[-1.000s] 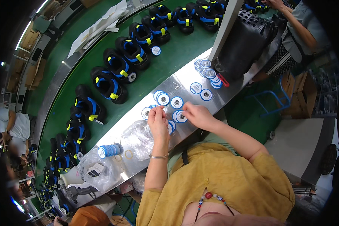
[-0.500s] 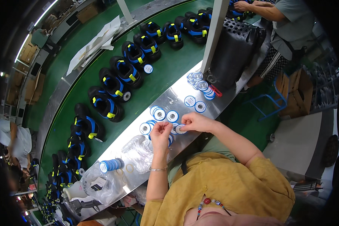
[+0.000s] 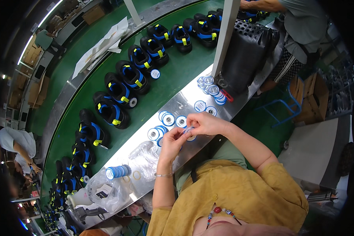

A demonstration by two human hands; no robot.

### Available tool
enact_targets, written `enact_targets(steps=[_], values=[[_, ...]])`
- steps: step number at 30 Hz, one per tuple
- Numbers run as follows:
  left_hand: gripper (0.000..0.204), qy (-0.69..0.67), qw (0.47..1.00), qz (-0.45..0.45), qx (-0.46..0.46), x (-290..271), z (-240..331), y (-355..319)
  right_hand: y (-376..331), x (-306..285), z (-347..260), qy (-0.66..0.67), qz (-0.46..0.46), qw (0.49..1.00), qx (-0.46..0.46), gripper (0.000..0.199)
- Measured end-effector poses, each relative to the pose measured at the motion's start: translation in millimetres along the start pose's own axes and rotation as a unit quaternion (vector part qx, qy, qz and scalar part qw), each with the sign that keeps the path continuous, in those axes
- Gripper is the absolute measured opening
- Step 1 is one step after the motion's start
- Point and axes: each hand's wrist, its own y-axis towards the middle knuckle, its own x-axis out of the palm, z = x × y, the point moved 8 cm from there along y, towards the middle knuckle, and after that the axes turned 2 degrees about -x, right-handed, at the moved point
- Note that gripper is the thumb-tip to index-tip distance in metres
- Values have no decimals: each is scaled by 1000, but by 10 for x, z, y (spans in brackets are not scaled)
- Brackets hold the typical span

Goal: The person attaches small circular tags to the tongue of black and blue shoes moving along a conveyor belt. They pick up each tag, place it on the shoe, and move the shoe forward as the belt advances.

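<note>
My left hand (image 3: 172, 144) and my right hand (image 3: 207, 123) meet over the metal ledge, fingertips nearly touching. Both are closed in a pinch on a round blue-rimmed tag (image 3: 188, 130), partly hidden by my fingers. Loose round tags (image 3: 153, 134) of the same kind lie around my hands, some overlapping. Just past my right hand are two more, one being a white-faced tag (image 3: 200, 106). Crumpled clear plastic (image 3: 143, 160) lies beside my left wrist.
Black-and-blue shoes (image 3: 111, 110) with yellow tabs line the green conveyor (image 3: 153, 92). A row of tags (image 3: 117, 172) lies left, near a plastic bag (image 3: 106, 192). More tags and a red-handled tool (image 3: 227, 95) lie by a post (image 3: 226, 37). A co-worker (image 3: 303, 27) stands far right.
My right hand has lifted a round tag from the ledge and moved left and up to my left hand. A person at the far left has reached an arm out.
</note>
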Motion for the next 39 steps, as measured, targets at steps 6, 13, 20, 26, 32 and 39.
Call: enact_targets(steps=[6,13,20,26,32,39], values=[[10,-113,987,117,4,-44,24,58,-95,-63,119,74,136,988,12,20],[12,-186,968,163,41,-5,7,128,-191,-59,-200,3,262,959,-112,9],[13,-157,961,206,102,40,70,133,-176,-72,-97,-131,314,939,-49,9],[12,-147,958,219,111,4,57,167,-152,-198,-9,-76,296,951,-50,13],[11,-147,957,218,123,29,59,219,-109,-182,-21,-68,283,954,-67,10],[12,-164,954,226,108,0,12,231,-102,-291,19,-34,272,961,-30,9]])
